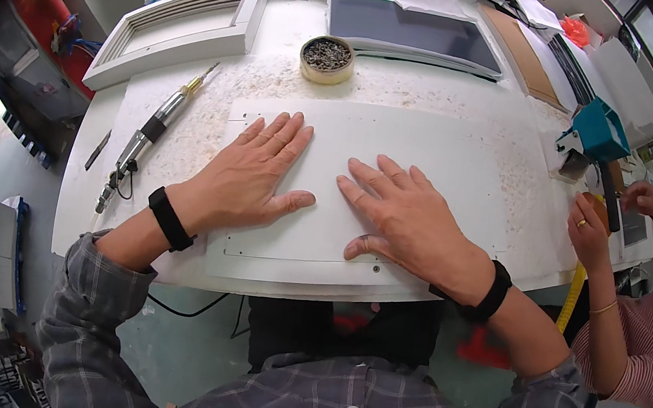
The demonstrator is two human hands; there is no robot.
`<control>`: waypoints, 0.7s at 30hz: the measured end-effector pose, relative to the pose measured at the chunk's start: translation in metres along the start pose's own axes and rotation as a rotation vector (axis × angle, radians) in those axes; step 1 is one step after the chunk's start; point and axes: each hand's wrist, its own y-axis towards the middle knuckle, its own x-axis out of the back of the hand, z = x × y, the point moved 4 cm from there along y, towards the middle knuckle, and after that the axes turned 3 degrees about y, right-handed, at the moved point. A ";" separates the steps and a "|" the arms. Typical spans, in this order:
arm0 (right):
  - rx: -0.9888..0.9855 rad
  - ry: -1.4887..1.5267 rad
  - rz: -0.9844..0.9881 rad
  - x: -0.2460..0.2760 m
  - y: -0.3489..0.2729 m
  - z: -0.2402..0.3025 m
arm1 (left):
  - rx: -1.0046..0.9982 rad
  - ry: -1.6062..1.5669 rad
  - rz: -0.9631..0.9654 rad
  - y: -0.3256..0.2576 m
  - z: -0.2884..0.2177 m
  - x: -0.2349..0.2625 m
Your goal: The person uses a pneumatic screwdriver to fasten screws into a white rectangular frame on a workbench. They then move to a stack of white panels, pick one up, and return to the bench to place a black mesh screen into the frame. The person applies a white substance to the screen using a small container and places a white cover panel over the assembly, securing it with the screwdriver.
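A flat white panel [446, 150] with small holes and a few dark fasteners along its edges lies on the worktable before me. My left hand [250, 171] rests flat on its left part, fingers stretched out and pointing away from me. On the panel's middle right lies my right hand [417, 223], palm down with the fingers spread. Neither hand holds anything. To the left of my left hand lies a slim power screwdriver [152, 128], its bit pointing away. Beyond the panel stands a round tub [325, 74] full of small dark screws.
A white slatted frame [136, 58] is at the far left, with a dark rectangular panel [413, 32] at the back. On the right, a co-worker's hands [591, 233] are near a teal tape dispenser [598, 132]. A small dark tool [97, 151] lies by the left edge.
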 end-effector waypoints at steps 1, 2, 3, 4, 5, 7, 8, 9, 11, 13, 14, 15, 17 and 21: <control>-0.002 0.000 0.010 -0.001 0.007 0.005 | -0.018 0.013 -0.007 -0.006 0.001 0.001; -0.003 -0.001 0.019 0.000 0.012 0.009 | -0.025 -0.008 0.001 -0.021 -0.001 0.007; -0.004 -0.002 0.029 0.001 0.016 0.012 | 0.000 -0.024 0.031 -0.042 -0.001 0.011; 0.007 0.013 0.041 0.001 0.022 0.015 | 0.024 -0.041 0.058 -0.061 -0.001 0.013; -0.001 0.016 0.060 0.004 0.022 0.015 | 0.028 -0.069 0.076 -0.076 -0.005 0.013; -0.007 0.024 0.106 0.005 0.024 0.016 | 0.053 -0.109 0.070 -0.105 -0.020 0.020; -0.003 0.026 0.132 0.006 0.028 0.016 | 0.063 -0.137 0.068 -0.118 -0.027 0.023; 0.000 0.027 0.158 0.007 0.031 0.015 | 0.071 -0.166 0.066 -0.127 -0.032 0.023; 0.043 0.000 0.179 0.010 0.038 0.017 | 0.093 -0.227 0.003 -0.141 -0.042 0.024; 0.095 -0.020 0.189 0.010 0.050 0.017 | 0.107 -0.249 -0.060 -0.147 -0.046 0.023; 0.122 -0.026 0.186 0.008 0.060 0.017 | 0.108 -0.240 -0.090 -0.146 -0.046 0.022; 0.148 -0.032 0.184 0.006 0.071 0.016 | 0.108 -0.230 -0.119 -0.146 -0.046 0.021; 0.191 0.016 0.177 0.001 0.096 0.016 | 0.104 -0.209 -0.178 -0.147 -0.044 0.015; 0.212 0.044 0.225 -0.004 0.135 0.024 | 0.091 -0.195 -0.255 -0.148 -0.042 0.008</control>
